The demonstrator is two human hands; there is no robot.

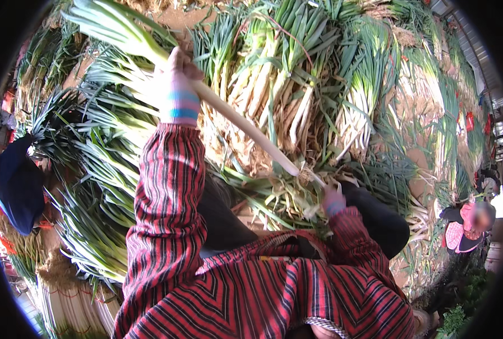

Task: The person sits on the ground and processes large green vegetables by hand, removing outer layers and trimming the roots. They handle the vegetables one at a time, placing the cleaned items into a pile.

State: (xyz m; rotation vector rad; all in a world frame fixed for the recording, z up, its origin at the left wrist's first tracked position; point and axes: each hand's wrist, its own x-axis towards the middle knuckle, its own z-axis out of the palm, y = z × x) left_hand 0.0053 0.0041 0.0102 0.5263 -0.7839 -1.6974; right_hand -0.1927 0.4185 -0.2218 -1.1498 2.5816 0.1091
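Note:
My left hand (176,87), in a pale knit glove with a striped cuff, grips a long leek (247,127) around its shank. The leek slants across in front of me, its green leaves (115,31) fanning to the upper left and its root end pointing down to the right. Close to that root end is my right hand (333,200), also gloved and slightly blurred. Its fingers are closed on a thin pale object (318,179) that reaches toward the roots; whether this is a blade or a peeled strip I cannot tell.
Untrimmed leeks (255,80) lie heaped before me, roots toward me. More leeks (111,169) are stacked at my left. Stripped leaves (293,195) litter the ground between my knees. Tied leek bundles (71,309) stand at lower left. People (467,229) are at the far right and left (18,186).

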